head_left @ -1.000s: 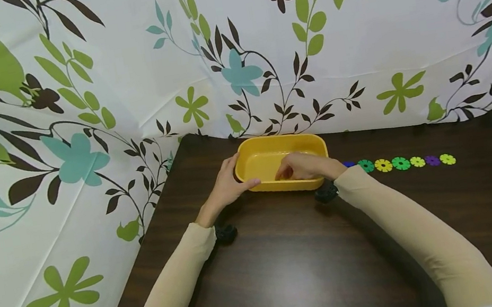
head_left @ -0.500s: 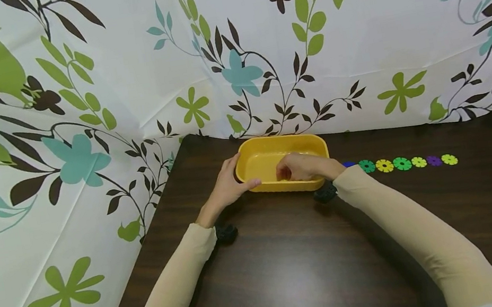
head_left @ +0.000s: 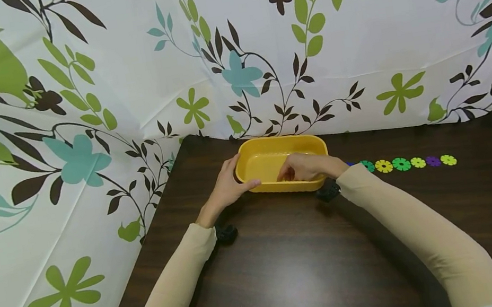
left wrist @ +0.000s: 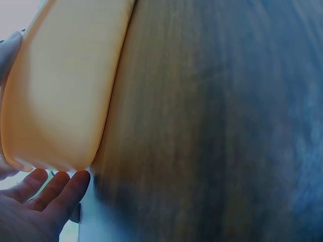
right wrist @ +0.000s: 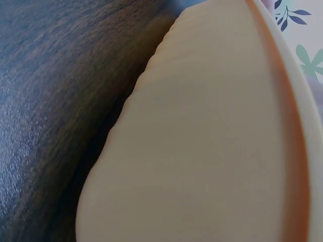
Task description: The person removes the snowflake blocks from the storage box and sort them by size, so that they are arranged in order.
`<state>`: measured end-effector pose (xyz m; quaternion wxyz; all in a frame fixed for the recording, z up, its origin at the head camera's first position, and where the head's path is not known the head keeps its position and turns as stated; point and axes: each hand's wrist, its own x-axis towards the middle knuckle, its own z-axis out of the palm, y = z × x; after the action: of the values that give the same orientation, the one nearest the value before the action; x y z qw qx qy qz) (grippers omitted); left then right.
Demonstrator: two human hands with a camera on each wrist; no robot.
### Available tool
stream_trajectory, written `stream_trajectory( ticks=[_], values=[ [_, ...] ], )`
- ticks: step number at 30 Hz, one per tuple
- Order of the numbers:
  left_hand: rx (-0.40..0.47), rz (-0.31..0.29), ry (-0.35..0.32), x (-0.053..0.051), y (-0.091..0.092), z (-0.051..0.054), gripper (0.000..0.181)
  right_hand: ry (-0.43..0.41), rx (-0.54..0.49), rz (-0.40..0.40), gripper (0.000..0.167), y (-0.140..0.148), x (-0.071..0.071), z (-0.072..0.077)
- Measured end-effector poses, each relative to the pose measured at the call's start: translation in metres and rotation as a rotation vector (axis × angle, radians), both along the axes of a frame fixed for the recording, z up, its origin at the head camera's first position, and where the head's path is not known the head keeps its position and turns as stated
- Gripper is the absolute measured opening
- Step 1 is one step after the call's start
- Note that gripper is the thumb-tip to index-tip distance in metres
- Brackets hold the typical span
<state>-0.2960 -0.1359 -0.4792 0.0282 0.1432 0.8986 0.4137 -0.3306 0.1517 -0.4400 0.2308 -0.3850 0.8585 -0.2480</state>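
A yellow plastic tub (head_left: pixel 275 188) stands near the back of the table. My left hand (head_left: pixel 226 183) holds its left end, thumb over the near rim and fingers along the end wall. Those fingers (left wrist: pixel 65 196) touch the tub's end in the left wrist view. Inside the tub is my right hand (head_left: pixel 302 167), its fingers bent down toward the floor of it. The fingertips are hidden, so whether they pinch anything cannot be seen. Only the tub's outer wall (right wrist: pixel 202 126) and rim fill the right wrist view; the hand is out of sight there.
Right of the tub, several notched flat discs lie in a row: a green disc (head_left: pixel 401 164), a purple disc (head_left: pixel 433 161) and a yellow disc (head_left: pixel 448 160) among them. My right forearm partly covers the row's left end. Patterned cloth (head_left: pixel 239 111) borders the dark table (head_left: pixel 270 278).
My right hand shifts slightly inside the tub, and its sleeve now covers a little more of the disc row. The left hand and the tub stay in place.
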Motion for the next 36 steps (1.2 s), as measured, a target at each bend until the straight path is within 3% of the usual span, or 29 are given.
stream_trajectory(
  ticks=[12,19,26,36],
  values=[
    [0.011,0.003,-0.004,0.001,-0.001,0.001,0.115,-0.015,0.029,-0.045,0.036,0.005,0.0,0.002],
    [0.01,0.003,0.0,0.0,0.0,0.001,0.114,0.041,0.034,-0.077,0.026,0.007,0.003,0.005],
    [0.01,0.001,0.003,0.0,-0.001,0.0,0.114,0.177,-0.073,-0.119,0.025,0.011,0.009,0.006],
    [0.026,-0.006,0.003,0.001,-0.001,0.001,0.117,0.213,-0.224,-0.297,0.03,0.028,0.023,0.011]
  ],
)
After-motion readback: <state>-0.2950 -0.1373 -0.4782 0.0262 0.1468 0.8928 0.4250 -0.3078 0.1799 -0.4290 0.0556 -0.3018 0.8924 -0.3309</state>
